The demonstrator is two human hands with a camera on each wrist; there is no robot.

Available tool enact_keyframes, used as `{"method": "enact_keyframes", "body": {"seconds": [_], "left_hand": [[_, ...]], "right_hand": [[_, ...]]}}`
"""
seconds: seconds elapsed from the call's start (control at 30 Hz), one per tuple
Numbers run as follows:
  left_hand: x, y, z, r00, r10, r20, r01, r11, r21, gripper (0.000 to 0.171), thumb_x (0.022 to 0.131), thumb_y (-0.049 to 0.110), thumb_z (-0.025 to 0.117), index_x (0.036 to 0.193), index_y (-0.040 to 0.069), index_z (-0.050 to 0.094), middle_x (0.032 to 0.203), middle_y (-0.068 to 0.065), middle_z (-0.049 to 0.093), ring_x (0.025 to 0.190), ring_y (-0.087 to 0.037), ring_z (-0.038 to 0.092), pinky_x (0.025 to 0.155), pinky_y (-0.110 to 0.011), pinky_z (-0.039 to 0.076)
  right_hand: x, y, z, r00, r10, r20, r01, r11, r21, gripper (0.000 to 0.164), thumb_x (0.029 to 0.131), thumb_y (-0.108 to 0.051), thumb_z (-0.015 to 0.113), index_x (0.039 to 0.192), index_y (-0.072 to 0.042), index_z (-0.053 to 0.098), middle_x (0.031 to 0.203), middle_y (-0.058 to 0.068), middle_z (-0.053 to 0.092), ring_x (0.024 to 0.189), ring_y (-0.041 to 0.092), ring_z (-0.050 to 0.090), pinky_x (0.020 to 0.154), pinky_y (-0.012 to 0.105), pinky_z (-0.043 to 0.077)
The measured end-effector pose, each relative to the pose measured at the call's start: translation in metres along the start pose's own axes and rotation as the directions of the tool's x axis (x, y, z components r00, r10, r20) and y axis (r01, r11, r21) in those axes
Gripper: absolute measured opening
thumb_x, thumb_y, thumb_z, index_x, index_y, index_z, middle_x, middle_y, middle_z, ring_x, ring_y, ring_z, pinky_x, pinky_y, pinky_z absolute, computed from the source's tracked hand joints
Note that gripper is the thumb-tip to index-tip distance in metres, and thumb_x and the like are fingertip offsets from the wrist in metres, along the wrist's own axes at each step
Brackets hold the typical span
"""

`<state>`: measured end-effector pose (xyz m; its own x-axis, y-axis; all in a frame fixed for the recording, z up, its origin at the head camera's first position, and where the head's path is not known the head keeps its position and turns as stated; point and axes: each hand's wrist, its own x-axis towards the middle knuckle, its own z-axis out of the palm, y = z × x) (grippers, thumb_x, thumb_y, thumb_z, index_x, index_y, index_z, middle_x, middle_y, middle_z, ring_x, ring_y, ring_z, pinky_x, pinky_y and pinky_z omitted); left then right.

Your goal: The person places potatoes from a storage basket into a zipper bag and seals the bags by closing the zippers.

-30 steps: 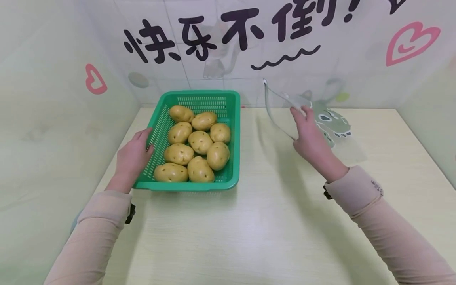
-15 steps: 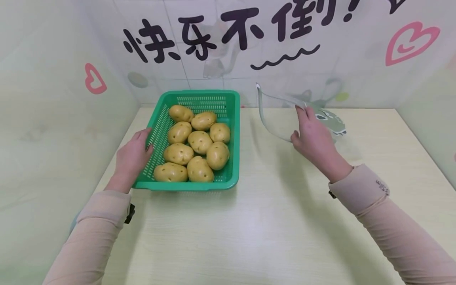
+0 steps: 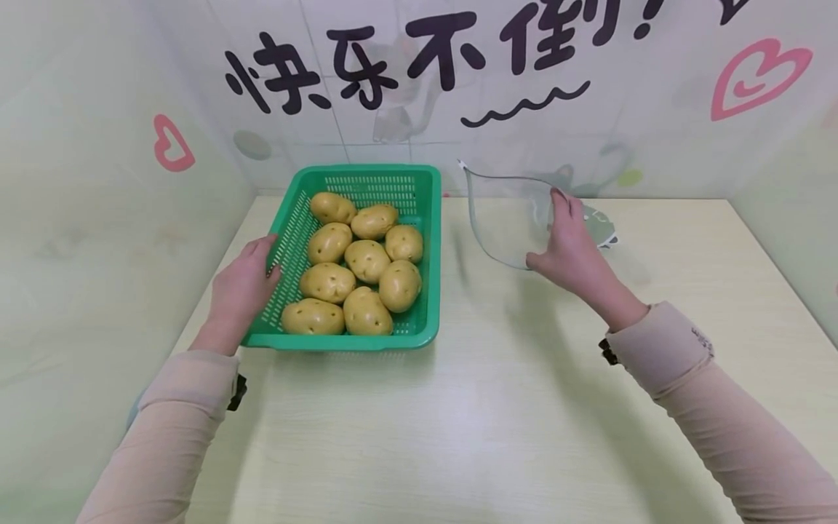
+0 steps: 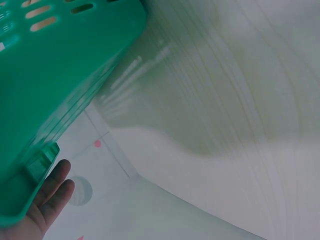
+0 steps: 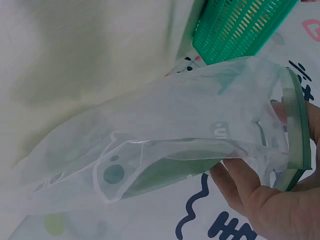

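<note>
My left hand (image 3: pixel 242 287) grips the left rim of a green plastic basket (image 3: pixel 431 247), its thumb on the inner side. Fingers (image 4: pixel 57 197) show under the rim in the left wrist view. Several yellow potatoes (image 3: pixel 368 262) lie in the basket. To its right, my right hand (image 3: pixel 569 251) holds a clear zip bag (image 3: pixel 507 211) at the mouth, which gapes toward the basket. The right wrist view shows the bag's green edge strip (image 5: pixel 299 117) within the grasp and its crumpled body stretching away. A green cartoon print (image 3: pixel 597 227) on the bag is partly hidden behind the hand.
A pale wood-grain table (image 3: pixel 419 429) lies under everything. Behind it rises a white printed backdrop (image 3: pixel 419 138) with black characters and pink hearts. A pale side panel (image 3: pixel 98 255) stands close to the left arm.
The right hand has shifted the bag's mouth a little left, toward the basket, and the mouth now gapes wider. The left hand and basket stay about where they were.
</note>
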<state>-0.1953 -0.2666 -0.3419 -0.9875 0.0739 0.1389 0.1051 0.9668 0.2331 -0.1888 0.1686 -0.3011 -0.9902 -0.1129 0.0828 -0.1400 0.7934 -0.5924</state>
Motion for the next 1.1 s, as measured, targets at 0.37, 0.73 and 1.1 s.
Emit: {"method": "enact_keyframes", "body": {"seconds": [0.37, 0.73, 1.1], "left_hand": [[0.000, 0.003, -0.006, 1.000, 0.000, 0.020, 0.000, 1.000, 0.021, 0.052, 0.094, 0.010, 0.051, 0.143, -0.002, 0.036, 0.140, -0.029, 0.043, 0.097, -0.047, 0.058, 0.062, -0.053, 0.051], [0.008, 0.009, -0.009, 1.000, 0.002, 0.002, -0.002, 1.000, 0.024, 0.053, 0.092, 0.010, 0.054, 0.141, -0.004, 0.038, 0.137, -0.032, 0.045, 0.122, -0.051, 0.042, 0.099, -0.062, 0.039], [0.022, 0.052, -0.007, 0.997, 0.040, 0.061, -0.032, 0.993, -0.117, 0.052, 0.093, 0.013, 0.055, 0.142, 0.000, 0.040, 0.142, -0.026, 0.045, 0.127, -0.047, 0.043, 0.099, -0.061, 0.041]], "right_hand": [[0.005, 0.011, 0.010, 0.999, 0.053, 0.004, -0.053, 0.985, 0.162, 0.097, 0.069, 0.004, 0.060, 0.148, 0.007, 0.003, 0.148, 0.030, 0.015, 0.123, 0.044, 0.039, 0.090, 0.046, 0.045], [0.001, 0.015, 0.015, 0.999, 0.026, -0.028, -0.018, 0.970, 0.241, 0.100, 0.070, 0.008, 0.060, 0.151, -0.002, 0.001, 0.152, 0.026, 0.011, 0.131, 0.043, 0.039, 0.096, 0.050, 0.046], [-0.001, 0.017, 0.017, 0.997, 0.013, -0.082, 0.014, 0.945, 0.328, 0.095, 0.071, 0.012, 0.055, 0.151, -0.001, 0.004, 0.153, 0.023, 0.007, 0.131, 0.042, 0.040, 0.104, 0.049, 0.045]]}}
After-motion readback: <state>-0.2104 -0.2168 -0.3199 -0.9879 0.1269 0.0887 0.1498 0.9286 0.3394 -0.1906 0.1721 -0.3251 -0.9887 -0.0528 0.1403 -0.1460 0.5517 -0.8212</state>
